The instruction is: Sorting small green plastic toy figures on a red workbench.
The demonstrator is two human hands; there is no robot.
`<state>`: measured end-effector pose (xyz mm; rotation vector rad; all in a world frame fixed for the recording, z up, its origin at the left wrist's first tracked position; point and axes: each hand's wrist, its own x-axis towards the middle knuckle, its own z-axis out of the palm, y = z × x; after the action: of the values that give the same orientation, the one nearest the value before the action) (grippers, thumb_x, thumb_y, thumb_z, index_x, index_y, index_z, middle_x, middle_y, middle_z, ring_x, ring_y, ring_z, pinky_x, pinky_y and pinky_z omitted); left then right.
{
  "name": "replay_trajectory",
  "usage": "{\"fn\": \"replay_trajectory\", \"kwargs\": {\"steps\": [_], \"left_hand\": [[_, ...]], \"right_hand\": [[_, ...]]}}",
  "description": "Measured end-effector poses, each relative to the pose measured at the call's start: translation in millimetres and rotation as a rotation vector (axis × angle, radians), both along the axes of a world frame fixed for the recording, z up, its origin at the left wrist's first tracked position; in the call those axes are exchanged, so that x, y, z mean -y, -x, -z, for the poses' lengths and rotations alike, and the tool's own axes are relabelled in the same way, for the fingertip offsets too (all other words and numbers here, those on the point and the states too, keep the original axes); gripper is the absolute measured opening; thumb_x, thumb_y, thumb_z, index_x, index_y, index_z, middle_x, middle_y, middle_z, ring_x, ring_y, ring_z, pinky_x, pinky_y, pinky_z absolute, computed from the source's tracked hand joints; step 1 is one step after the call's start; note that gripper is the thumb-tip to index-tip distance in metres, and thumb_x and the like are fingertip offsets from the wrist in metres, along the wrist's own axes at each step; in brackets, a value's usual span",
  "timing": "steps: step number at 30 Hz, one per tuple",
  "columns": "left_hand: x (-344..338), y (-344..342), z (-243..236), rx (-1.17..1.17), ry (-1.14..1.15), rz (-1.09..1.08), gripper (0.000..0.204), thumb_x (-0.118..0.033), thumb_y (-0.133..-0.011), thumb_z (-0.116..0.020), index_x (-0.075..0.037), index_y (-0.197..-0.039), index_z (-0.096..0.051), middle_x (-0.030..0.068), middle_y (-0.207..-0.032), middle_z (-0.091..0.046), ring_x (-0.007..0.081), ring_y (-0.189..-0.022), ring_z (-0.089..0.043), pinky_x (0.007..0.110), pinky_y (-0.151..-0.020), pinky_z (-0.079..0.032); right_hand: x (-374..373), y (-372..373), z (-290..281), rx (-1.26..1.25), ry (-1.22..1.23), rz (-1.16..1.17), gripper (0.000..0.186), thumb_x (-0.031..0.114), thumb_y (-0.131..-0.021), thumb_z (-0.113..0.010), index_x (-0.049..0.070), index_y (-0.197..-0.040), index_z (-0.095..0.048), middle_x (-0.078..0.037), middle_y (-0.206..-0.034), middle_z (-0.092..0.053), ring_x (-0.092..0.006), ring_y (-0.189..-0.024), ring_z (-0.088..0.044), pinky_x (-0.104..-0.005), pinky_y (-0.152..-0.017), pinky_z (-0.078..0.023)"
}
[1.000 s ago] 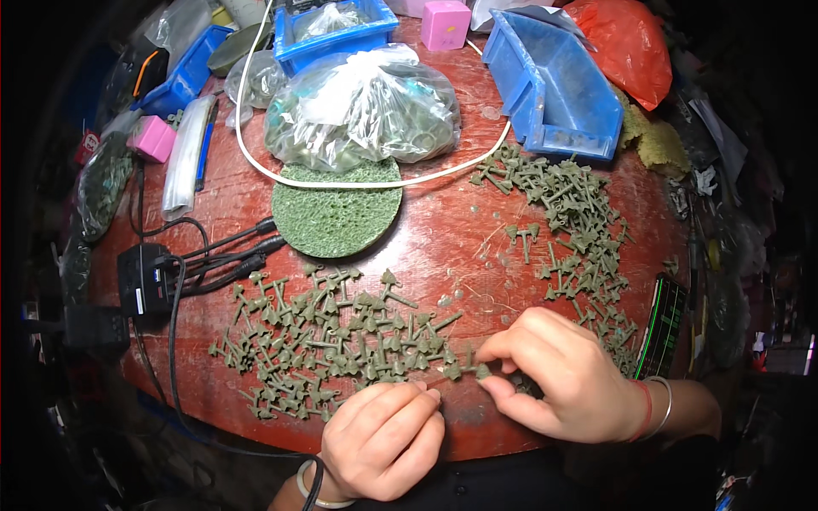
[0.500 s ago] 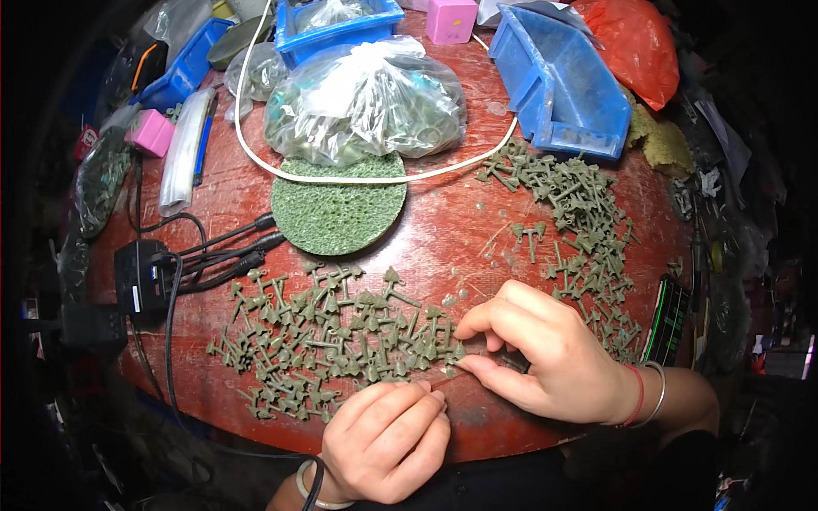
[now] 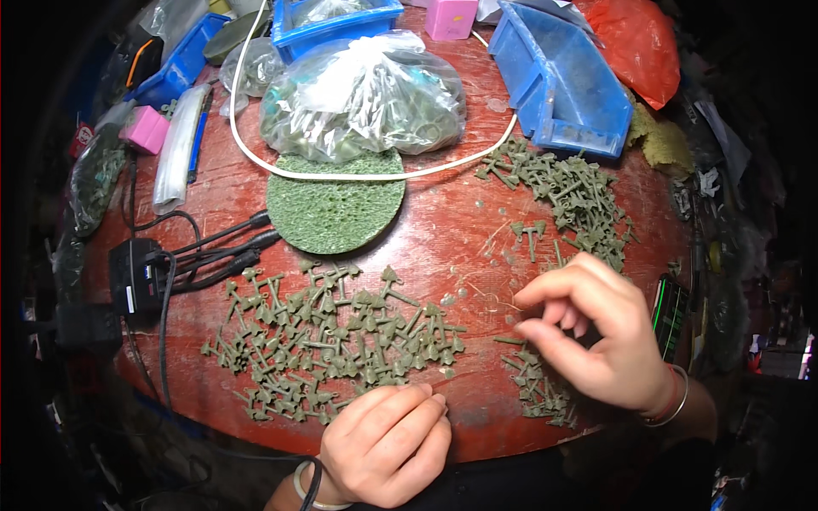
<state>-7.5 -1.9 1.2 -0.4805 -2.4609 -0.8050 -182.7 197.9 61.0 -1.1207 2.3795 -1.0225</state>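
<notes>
My left hand (image 3: 383,443) rests at the table's front edge, fingers curled; what it holds, if anything, is too small to make out. Just beyond it spreads a loose pile of small olive-green moulded pieces (image 3: 332,336) with stems and flared ends. My right hand (image 3: 588,341) is farther right, thumb and index finger apart with nothing visible between them, over a smaller group of the same pieces (image 3: 537,396). A larger heap of them (image 3: 579,204) lies beyond that hand, toward the back right.
The red table (image 3: 460,247) holds a round green pad (image 3: 332,213), a bulging clear bag (image 3: 362,102), blue bins (image 3: 558,85), pink blocks (image 3: 145,128), a red bag (image 3: 639,51), a black device with cables (image 3: 136,277), a white cord (image 3: 341,175) and a phone (image 3: 669,311) at the right.
My right hand has moved from the edge of the left pile to the right and slightly up, and its thumb and finger now hold nothing visible. My left hand stays about where it was.
</notes>
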Motion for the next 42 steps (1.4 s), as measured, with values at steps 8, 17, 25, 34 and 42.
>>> {"fn": "replay_trajectory", "kwargs": {"steps": [8, 17, 25, 34, 42], "left_hand": [[-4.0, -1.7, -5.1, 0.035, 0.043, -0.06, 0.02, 0.0, -0.075, -0.081, -0.002, -0.093, -0.072, 0.0101, -0.102, -0.073, 0.0284, -0.092, -0.072, 0.04, -0.073, -0.06], [-10.8, -1.0, -2.9, 0.038, 0.06, -0.095, 0.02, 0.002, -0.077, -0.081, -0.003, -0.093, -0.071, 0.0089, -0.101, -0.073, 0.0285, -0.093, -0.072, 0.04, -0.074, -0.06], [-9.4, -0.8, -3.2, 0.028, 0.056, -0.093, 0.019, 0.002, -0.077, -0.081, -0.003, -0.093, -0.071, 0.0086, -0.1, -0.073, 0.0282, -0.093, -0.072, 0.04, -0.073, -0.06], [-8.3, -1.2, -4.2, 0.021, 0.049, -0.07, 0.018, 0.001, -0.076, -0.081, -0.003, -0.091, -0.072, 0.0085, -0.099, -0.072, 0.0281, -0.092, -0.072, 0.04, -0.072, -0.06], [-10.2, -1.4, -2.9, 0.028, 0.056, -0.083, 0.019, 0.002, -0.077, -0.081, -0.002, -0.092, -0.071, 0.0087, -0.1, -0.073, 0.0282, -0.091, -0.072, 0.04, -0.073, -0.06]], "right_hand": [[-35.5, 11.8, 0.9, -0.102, 0.052, 0.206, 0.012, -0.001, -0.089, -0.077, 0.002, -0.1, -0.073, -0.002, -0.086, -0.06, -0.0078, -0.071, -0.055, -0.0237, -0.061, -0.043], [-48.4, 11.9, 11.0, -0.245, -0.116, 0.083, 0.023, 0.003, -0.085, -0.08, 0.001, -0.104, -0.067, -0.012, -0.095, -0.058, -0.0303, -0.085, -0.063, -0.0406, -0.075, -0.052], [-40.2, 8.0, 14.9, -0.258, -0.13, 0.005, 0.022, 0.002, -0.084, -0.08, 0.001, -0.103, -0.068, -0.012, -0.095, -0.057, -0.031, -0.087, -0.062, -0.041, -0.076, -0.051], [-46.8, 3.6, 10.7, -0.175, -0.137, 0.056, 0.023, 0.002, -0.085, -0.08, 0.002, -0.104, -0.067, -0.012, -0.097, -0.058, -0.0287, -0.085, -0.064, -0.0404, -0.075, -0.052], [-46.4, 2.4, 14.9, -0.155, -0.121, 0.058, 0.023, 0.001, -0.085, -0.079, 0.0, -0.103, -0.064, -0.012, -0.097, -0.058, -0.0291, -0.086, -0.064, -0.0411, -0.075, -0.053]]}}
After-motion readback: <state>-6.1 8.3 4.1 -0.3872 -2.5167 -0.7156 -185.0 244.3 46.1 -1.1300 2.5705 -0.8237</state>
